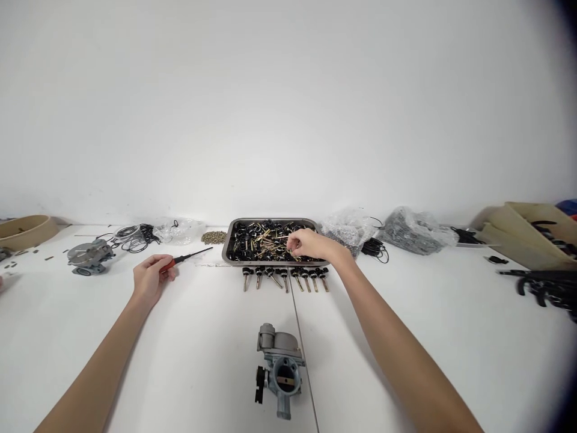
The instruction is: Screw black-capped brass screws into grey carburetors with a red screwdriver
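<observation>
Head view: the right hand is at the right-hand part of the metal tray, fingers bent down and drawn close together among the loose black-and-brass parts; whether the fingertips have hold of one of them cannot be told, since the tips merge with the pile; most of the pile lies to the left of those fingers, with some of it directly beneath them. The tray's long axis runs left to right, across the line of the reaching right forearm; the parts inside point every way, so no single stem direction serves the whole pile. The right hand is clearly the nearer one; the left hand is well to the left of the tray, its fingers curled round the red handle of a screwdriver, the shaft slanting away and rightward towards the tray. Just on the person's side of the tray, a row of similar parts has black heads towards the rim and brass stems pointing roughly back at the person; nearer still, apart from both hands, sits a grey carburettor.
</observation>
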Motion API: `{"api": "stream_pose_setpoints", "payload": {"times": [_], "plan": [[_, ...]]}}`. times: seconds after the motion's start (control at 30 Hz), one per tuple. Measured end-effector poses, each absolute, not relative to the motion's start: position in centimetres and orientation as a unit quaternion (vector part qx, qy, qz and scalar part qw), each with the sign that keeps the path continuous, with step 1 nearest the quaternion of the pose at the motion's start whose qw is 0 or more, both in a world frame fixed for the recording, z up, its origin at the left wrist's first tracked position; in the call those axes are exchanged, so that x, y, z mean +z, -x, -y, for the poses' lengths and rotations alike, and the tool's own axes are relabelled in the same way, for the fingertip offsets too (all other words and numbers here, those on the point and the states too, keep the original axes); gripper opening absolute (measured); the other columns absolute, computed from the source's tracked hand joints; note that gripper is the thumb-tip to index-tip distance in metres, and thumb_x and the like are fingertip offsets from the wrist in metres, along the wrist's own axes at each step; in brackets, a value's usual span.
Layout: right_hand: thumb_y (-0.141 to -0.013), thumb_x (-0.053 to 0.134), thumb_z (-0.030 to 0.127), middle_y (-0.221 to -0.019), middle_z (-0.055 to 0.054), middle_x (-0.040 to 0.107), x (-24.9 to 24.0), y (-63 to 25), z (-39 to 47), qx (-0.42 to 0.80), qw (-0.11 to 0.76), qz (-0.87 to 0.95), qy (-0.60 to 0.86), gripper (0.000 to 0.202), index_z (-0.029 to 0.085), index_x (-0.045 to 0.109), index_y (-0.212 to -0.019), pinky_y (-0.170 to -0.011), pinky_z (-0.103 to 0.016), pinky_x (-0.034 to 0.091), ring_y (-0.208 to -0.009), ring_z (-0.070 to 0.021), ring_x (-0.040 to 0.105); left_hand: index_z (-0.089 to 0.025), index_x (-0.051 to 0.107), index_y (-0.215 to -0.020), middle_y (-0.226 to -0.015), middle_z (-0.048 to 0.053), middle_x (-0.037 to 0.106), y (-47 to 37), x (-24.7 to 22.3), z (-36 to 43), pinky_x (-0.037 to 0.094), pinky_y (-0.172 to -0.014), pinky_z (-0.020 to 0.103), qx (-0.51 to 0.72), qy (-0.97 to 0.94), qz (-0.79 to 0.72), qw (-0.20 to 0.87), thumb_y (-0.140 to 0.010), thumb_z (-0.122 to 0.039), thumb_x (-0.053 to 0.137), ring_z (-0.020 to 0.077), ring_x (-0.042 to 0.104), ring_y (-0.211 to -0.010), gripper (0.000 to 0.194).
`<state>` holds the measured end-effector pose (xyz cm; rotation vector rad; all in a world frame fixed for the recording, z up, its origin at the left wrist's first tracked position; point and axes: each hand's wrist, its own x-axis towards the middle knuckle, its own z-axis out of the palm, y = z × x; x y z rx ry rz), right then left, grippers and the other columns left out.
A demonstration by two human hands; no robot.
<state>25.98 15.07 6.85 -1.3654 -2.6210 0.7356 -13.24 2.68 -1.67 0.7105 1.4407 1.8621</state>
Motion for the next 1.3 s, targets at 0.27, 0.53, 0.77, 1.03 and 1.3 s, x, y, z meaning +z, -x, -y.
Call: {"api": "stream_pose_setpoints", "payload": {"times": [0.27,0.53,0.77,1.03,1.3], "plan": [[-0.078,0.065,0.009,-0.101,-0.007,0.061,3.7,-24.7,-16.2,0.204,0.049,0.879,0.429,0.016,0.013,0.064,-0.094,-0.067,-0.022,0.041,-0.082,-0.0132,0.055,-0.012,0.061,-0.07,-0.055,0.003,0.058,13.3,-1.7,-2.6,0.04,-0.04,0.027,0.71,-0.277,-0.555,0.335,-0.052,-0.022,0.083,0.0158,0.053,-0.043,0.031],[-0.086,0.053,0.005,-0.111,-0.008,0.053,3.0,-25.2,-16.2,0.119,0.133,0.869,0.461,0.021,0.015,0.058,-0.104,-0.077,-0.025,0.038,-0.093,-0.0158,0.053,-0.012,0.061,-0.072,-0.056,0.002,0.057,13.4,-1.8,-2.7,0.041,-0.04,0.027,0.708,-0.278,-0.556,0.335,-0.053,-0.022,0.083,0.0156,0.053,-0.042,0.03],[-0.087,0.06,0.017,-0.095,-0.006,0.058,4.3,-25.5,-16.1,0.157,0.075,0.867,0.467,0.007,0.014,0.065,-0.091,-0.07,-0.025,0.039,-0.079,-0.0136,0.054,-0.012,0.061,-0.072,-0.057,0.003,0.058,13.4,-1.7,-2.7,0.04,-0.04,0.027,0.71,-0.28,-0.553,0.334,-0.053,-0.022,0.082,0.016,0.054,-0.042,0.03],[-0.09,0.063,0.029,-0.084,-0.003,0.062,4.8,-24.7,-15.6,0.224,-0.019,0.87,0.438,0.017,0.012,0.066,-0.089,-0.071,-0.025,0.048,-0.073,-0.0103,0.056,-0.011,0.061,-0.072,-0.056,0.003,0.059,13.3,-1.7,-2.6,0.04,-0.04,0.027,0.711,-0.282,-0.55,0.336,-0.051,-0.022,0.083,0.0164,0.054,-0.042,0.032],[-0.088,0.063,0.024,-0.087,-0.006,0.066,5.0,-25.6,-16.0,0.23,0.001,0.862,0.451,0.033,0.012,0.067,-0.119,-0.071,-0.025,0.046,-0.073,-0.0126,0.057,-0.011,0.062,-0.072,-0.055,0.004,0.059,13.5,-1.8,-2.7,0.04,-0.04,0.027,0.711,-0.282,-0.55,0.335,-0.05,-0.022,0.084,0.017,0.054,-0.042,0.032]]}}
